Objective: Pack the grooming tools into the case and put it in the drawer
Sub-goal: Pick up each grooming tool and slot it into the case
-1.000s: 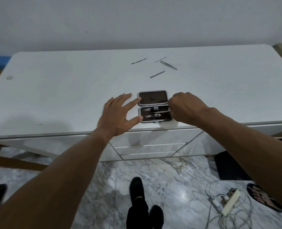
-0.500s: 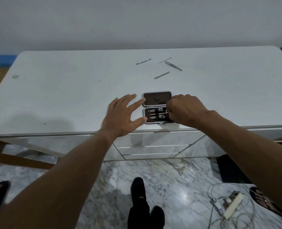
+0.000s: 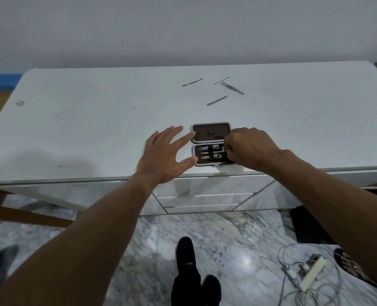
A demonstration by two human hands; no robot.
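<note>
Here the big white worktop [image 3: 73, 129] holds everything. The landmark is the small open case [image 3: 211, 144], which lies near the front edge of the worktop, right above the drawers [image 3: 205, 199].

The case lies open flat in two halves. The far half is dark and looks bare, apart from a small strap in its middle. The near half holds shiny clippers [image 3: 210, 152] tucked under a band.

The left hand [image 3: 165, 155] is just left of the case. It is spread wide and grips nothing; its finger and thumb tips touch the left edge of the case, as if to keep it from sliding. The right hand [image 3: 249, 149] covers the right end of the case. It is curled up, with the fingertips pinched at the near half, but I cannot tell what it pinches, or if it pinches anything.

Well behind the case lie four thin metal tools: a flat stick [image 3: 192, 82], a thin pin [image 3: 221, 80], tweezers [image 3: 232, 88] and a file [image 3: 217, 100].

So I think the packing step is about half done. The next move calls for a reach past the case to pick up one thin tool, then sliding it under a strap. After that the case must be shut and a drawer pulled open; they all look closed.
</note>
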